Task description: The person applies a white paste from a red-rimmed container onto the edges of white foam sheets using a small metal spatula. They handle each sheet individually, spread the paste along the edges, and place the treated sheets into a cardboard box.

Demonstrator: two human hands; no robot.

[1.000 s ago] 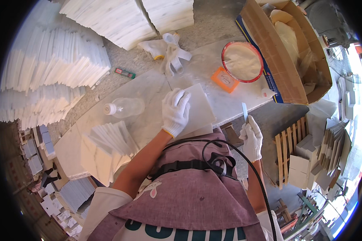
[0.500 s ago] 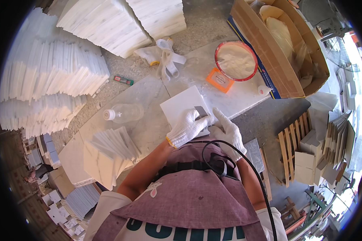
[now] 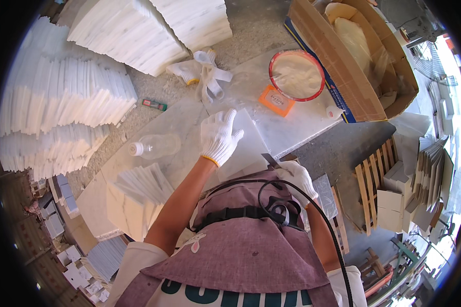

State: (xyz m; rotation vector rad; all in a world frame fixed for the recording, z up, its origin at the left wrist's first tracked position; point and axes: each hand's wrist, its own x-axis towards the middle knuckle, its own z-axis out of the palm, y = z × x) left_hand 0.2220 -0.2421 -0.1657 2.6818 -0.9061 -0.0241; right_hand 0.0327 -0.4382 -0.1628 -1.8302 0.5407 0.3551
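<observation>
A white square tile (image 3: 250,134) lies on the marble slab in front of me. My left hand (image 3: 220,137), in a white knit glove, rests on its left part with the fingers stretched out and nothing in them. Close to my apron, my gloved right hand (image 3: 296,176) is closed round a flat grey metal scraper blade (image 3: 270,160), which points away over the tile's near right corner. The scraper's grip is hidden in the glove. A clear plastic bottle (image 3: 159,147) lies on its side left of my left hand.
Fanned white tiles (image 3: 138,192) lie near left; tall tile stacks (image 3: 66,97) stand behind. Farther off are white gloves (image 3: 207,77), a red-and-green object (image 3: 154,105), an orange box (image 3: 276,101), a red-rimmed tub of pale powder (image 3: 298,75) and a cardboard box (image 3: 338,61).
My left hand has left the near right edge of the tile, moved away and left, and straightened its fingers. My right hand has drawn nearer to me with the scraper.
</observation>
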